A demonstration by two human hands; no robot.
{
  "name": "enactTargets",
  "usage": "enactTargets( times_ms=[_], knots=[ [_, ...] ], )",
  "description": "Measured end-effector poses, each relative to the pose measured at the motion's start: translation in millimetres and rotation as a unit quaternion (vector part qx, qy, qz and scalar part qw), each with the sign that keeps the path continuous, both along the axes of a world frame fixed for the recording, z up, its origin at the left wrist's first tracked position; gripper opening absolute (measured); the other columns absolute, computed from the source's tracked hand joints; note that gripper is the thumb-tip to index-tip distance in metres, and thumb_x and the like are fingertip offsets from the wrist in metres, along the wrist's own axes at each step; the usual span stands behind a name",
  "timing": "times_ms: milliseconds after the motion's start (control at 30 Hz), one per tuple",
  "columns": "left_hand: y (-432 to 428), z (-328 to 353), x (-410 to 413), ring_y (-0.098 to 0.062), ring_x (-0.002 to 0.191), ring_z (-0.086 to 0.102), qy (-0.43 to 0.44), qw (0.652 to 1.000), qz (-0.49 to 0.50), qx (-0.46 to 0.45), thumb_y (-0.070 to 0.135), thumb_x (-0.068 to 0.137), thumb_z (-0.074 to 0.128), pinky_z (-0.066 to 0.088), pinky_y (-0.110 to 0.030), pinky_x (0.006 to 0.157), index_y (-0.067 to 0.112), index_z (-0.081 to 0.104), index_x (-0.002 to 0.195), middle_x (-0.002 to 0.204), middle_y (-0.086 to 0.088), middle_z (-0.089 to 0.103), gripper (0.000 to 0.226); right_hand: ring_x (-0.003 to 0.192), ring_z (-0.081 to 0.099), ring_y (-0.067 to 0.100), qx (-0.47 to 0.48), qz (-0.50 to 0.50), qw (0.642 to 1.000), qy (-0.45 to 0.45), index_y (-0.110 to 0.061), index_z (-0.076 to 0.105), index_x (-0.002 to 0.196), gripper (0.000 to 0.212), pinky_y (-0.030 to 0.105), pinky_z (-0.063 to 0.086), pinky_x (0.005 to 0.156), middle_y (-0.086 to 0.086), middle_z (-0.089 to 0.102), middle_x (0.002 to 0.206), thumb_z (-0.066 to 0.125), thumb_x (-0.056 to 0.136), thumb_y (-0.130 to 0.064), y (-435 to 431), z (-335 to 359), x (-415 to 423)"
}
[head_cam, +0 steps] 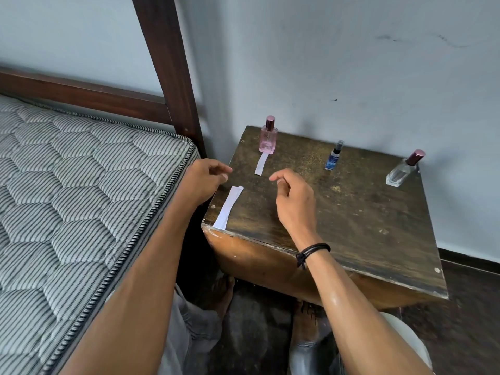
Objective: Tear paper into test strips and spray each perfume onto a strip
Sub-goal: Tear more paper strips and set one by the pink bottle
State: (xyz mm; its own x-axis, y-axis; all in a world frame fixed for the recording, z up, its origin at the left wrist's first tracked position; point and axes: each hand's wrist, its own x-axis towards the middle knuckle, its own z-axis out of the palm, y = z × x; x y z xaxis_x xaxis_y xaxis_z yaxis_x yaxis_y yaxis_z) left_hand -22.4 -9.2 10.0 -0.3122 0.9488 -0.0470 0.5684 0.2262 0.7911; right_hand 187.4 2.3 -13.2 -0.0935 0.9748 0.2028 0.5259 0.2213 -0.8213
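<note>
Three perfume bottles stand along the back of a worn wooden table [351,212]: a pink bottle [268,138] at the left, a small blue spray bottle [333,156] in the middle, a clear bottle [403,170] with a dark red cap at the right. One white paper strip [261,164] lies in front of the pink bottle. A small stack of strips [228,207] lies by the table's front left corner. My left hand [204,180] hovers at the table's left edge, fingers curled and empty. My right hand [293,197] hovers mid-table, fingers loosely curled, holding nothing.
A striped quilted mattress [67,198] on a dark wooden bed frame [167,63] fills the left. A grey wall stands right behind the table. Bare feet and grey trousers show below the table's front edge, on a dark floor.
</note>
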Motion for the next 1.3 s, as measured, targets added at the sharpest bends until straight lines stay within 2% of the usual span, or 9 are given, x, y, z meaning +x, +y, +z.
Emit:
enactTargets(
  times_ms=[67,133,267,467,733,967,1100,1200,1300],
  knots=[
    [0.4,2.7,-5.3,-0.014,0.087,0.066,0.019,0.997,-0.063,-0.049,0.003,0.087,0.07,0.053,-0.035,0.096,0.014,0.076,0.105,0.089,0.001,0.071,0.022,0.067,0.053,-0.001,-0.007,0.026,1.0,-0.01,-0.029,0.07,0.107,0.02,0.023,0.037,0.06,-0.018,0.062,0.085,0.055,0.105,-0.015,0.4,0.3,-0.8],
    [0.7,5.5,-8.3,-0.011,0.084,0.063,0.037,0.988,-0.124,-0.084,0.0,0.085,0.071,0.052,-0.04,0.099,0.015,0.075,0.109,0.09,0.004,0.068,0.028,0.063,0.052,-0.002,-0.008,0.057,0.998,-0.039,-0.032,0.07,0.11,0.015,0.023,0.037,0.058,-0.023,0.056,0.075,0.057,0.105,-0.025,1.1,0.4,-3.6],
    [4.4,10.7,-11.8,-0.012,0.088,0.059,0.101,0.969,-0.194,-0.118,0.002,0.083,0.074,0.051,-0.038,0.099,0.018,0.071,0.12,0.091,0.013,0.059,0.04,0.068,0.052,0.0,-0.005,0.108,0.988,-0.11,-0.035,0.072,0.107,0.012,0.029,0.044,0.066,-0.024,0.054,0.077,0.062,0.101,-0.035,0.3,-2.5,-11.7],
    [4.7,11.2,-11.8,-0.015,0.095,0.061,0.134,0.957,-0.224,-0.126,0.022,0.079,0.084,0.049,-0.032,0.095,0.021,0.069,0.124,0.095,0.009,0.06,0.048,0.087,0.066,0.016,-0.011,0.139,0.975,-0.175,-0.031,0.073,0.105,0.011,0.04,0.056,0.077,-0.014,0.067,0.093,0.067,0.096,-0.035,-3.7,-6.3,-25.6],
    [1.2,3.9,-8.9,-0.015,0.095,0.061,0.163,0.96,-0.206,-0.095,0.024,0.072,0.088,0.052,-0.038,0.091,0.024,0.068,0.113,0.098,0.006,0.06,0.046,0.095,0.069,0.021,-0.005,0.14,0.971,-0.192,-0.031,0.073,0.109,0.014,0.038,0.056,0.078,-0.008,0.073,0.106,0.067,0.097,-0.034,-5.3,-5.8,-40.7],
    [-0.4,6.9,-4.7,-0.013,0.086,0.064,0.161,0.969,-0.167,-0.087,0.018,0.073,0.086,0.055,-0.041,0.086,0.026,0.067,0.096,0.083,0.013,0.063,0.031,0.088,0.068,0.02,0.0,0.129,0.974,-0.188,-0.031,0.073,0.102,0.008,0.038,0.056,0.073,-0.012,0.07,0.095,0.068,0.095,-0.031,-4.6,-6.8,-36.3],
    [2.4,7.4,-2.9,-0.013,0.081,0.067,0.146,0.976,-0.145,-0.07,0.016,0.077,0.082,0.056,-0.035,0.08,0.024,0.069,0.084,0.082,0.007,0.07,0.017,0.084,0.066,0.016,-0.003,0.116,0.975,-0.189,-0.031,0.073,0.099,0.006,0.038,0.057,0.073,-0.016,0.066,0.087,0.07,0.094,-0.031,-2.4,-7.9,-32.7],
    [4.2,9.0,-3.5,-0.011,0.079,0.068,0.123,0.982,-0.128,-0.059,0.018,0.08,0.082,0.05,-0.021,0.068,0.022,0.072,0.082,0.08,0.004,0.071,0.011,0.083,0.067,0.015,-0.004,0.113,0.976,-0.184,-0.031,0.073,0.098,0.005,0.039,0.057,0.074,-0.016,0.066,0.086,0.07,0.094,-0.031,-0.8,-8.6,-31.8],
    [4.3,10.5,-4.3,-0.01,0.077,0.068,0.098,0.985,-0.126,-0.069,0.017,0.08,0.082,0.053,-0.022,0.072,0.02,0.075,0.086,0.079,0.003,0.072,0.01,0.084,0.067,0.015,-0.002,0.114,0.977,-0.179,-0.032,0.073,0.099,0.006,0.038,0.057,0.074,-0.017,0.066,0.087,0.07,0.094,-0.03,-0.5,-8.8,-31.7]
  ],
)
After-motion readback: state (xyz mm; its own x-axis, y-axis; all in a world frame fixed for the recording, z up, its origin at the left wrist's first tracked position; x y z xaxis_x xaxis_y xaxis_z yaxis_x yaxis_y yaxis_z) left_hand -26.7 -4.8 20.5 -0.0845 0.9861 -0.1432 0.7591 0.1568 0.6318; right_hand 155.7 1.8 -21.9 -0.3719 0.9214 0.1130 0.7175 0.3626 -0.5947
